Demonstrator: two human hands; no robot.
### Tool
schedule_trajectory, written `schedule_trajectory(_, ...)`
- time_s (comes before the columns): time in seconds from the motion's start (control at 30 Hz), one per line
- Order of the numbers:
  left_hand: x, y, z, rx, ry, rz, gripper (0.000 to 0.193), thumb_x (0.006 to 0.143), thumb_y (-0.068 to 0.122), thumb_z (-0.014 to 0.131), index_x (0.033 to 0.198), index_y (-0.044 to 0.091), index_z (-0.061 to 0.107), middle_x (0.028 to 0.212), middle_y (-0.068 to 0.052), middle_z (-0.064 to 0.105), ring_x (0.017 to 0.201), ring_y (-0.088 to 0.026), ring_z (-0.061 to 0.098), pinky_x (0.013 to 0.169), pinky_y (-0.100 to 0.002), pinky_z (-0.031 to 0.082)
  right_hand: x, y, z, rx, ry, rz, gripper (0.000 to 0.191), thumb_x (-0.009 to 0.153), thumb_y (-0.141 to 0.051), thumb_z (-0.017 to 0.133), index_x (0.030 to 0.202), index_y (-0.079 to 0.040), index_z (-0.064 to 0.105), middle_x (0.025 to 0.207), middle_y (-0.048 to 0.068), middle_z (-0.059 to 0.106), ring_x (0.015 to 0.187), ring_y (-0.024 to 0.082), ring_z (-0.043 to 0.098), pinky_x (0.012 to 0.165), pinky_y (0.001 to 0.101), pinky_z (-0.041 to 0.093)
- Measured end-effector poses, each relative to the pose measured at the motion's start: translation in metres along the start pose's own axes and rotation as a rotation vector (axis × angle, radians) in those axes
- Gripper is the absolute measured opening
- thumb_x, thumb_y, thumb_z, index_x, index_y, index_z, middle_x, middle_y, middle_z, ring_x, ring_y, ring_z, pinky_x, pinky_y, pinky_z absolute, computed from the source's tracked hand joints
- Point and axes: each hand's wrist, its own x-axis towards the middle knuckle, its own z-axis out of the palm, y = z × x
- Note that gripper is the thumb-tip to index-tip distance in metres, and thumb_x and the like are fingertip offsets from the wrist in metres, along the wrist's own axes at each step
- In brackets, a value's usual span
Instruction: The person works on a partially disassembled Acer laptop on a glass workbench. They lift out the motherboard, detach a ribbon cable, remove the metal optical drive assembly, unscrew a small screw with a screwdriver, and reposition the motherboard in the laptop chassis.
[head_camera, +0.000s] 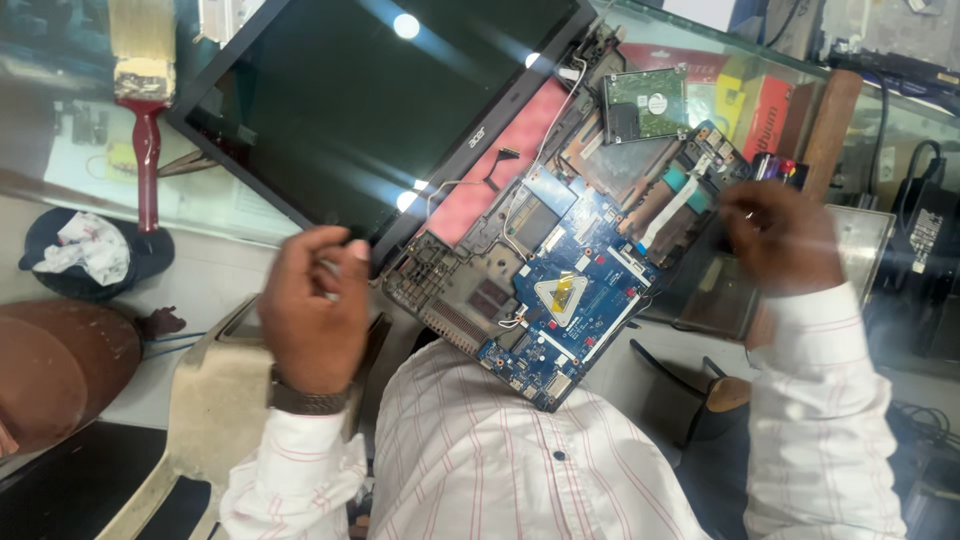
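Opened laptop (480, 190) lying tilted on glass counter (120, 200), screen (370, 90) leaning away up-left. Blue circuit board (570, 290) sitting in base, long axis running diagonally from chest toward upper right, lying between hands. Right hand (780, 235) curling at board's far-right edge, blurred, grip unclear. Left hand (310, 310) hovering loosely curled, holding nothing, beside base's left corner.

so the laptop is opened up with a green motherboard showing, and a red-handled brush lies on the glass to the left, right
Not quite: the head view shows the motherboard is blue, not green. The small green board is the hard drive lying further up. The rest holds: the laptop is opened up, and the red-handled brush lies on the glass to the left.
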Motion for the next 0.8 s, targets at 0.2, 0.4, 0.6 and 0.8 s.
schedule_trajectory(0.2, -0.023, 0.041, 0.07, -0.158, -0.541, 0.087, 0.023, 0.092, 0.023, 0.073, 0.111, 0.011, 0.072, 0.092, -0.006, 0.075, 0.071, -0.02, 0.071, 0.064, -0.035, 0.056, -0.009, -0.016, 0.037, -0.156, -0.167, -0.176, 0.024, 0.093, -0.012, 0.075, 0.117, -0.009, 0.075, 0.103, 0.015, 0.076, 0.09, 0.031, 0.072, 0.078, 0.0387, 0.057)
schedule_trajectory(0.4, -0.063, 0.081, 0.152, 0.332, -0.779, 0.475, 0.026, 0.097, 0.017, 0.061, 0.12, 0.007, 0.066, 0.124, -0.011, 0.066, 0.1, -0.028, 0.069, 0.079, -0.041, 0.057, 0.009, -0.028, 0.034, 0.049, -0.107, 0.13, 0.058, 0.097, -0.015, 0.067, 0.153, -0.017, 0.055, 0.104, 0.013, 0.073, 0.088, 0.028, 0.074, 0.082, 0.0389, 0.057)
schedule_trajectory(0.6, -0.069, 0.087, 0.179, 0.558, -0.751, 0.435, 0.044, 0.087, 0.016, 0.062, 0.126, -0.004, 0.06, 0.15, -0.029, 0.047, 0.083, -0.028, 0.072, 0.061, -0.041, 0.06, 0.073, -0.027, 0.029, -0.213, 0.022, -0.353, 0.065, 0.096, -0.014, 0.076, 0.155, -0.011, 0.051, 0.145, 0.02, 0.058, 0.135, 0.037, 0.054, 0.113, 0.0441, 0.047)
schedule_trajectory(0.8, -0.071, 0.101, 0.185, 0.58, -0.807, 0.342, 0.044, 0.086, 0.016, 0.062, 0.126, -0.003, 0.059, 0.153, -0.028, 0.044, 0.085, -0.03, 0.073, 0.062, -0.042, 0.061, 0.133, -0.034, 0.036, -0.502, -0.222, -0.517, 0.103, 0.071, -0.026, 0.084, 0.159, -0.011, 0.034, 0.15, 0.017, 0.049, 0.14, 0.038, 0.041, 0.12, 0.0521, 0.027)
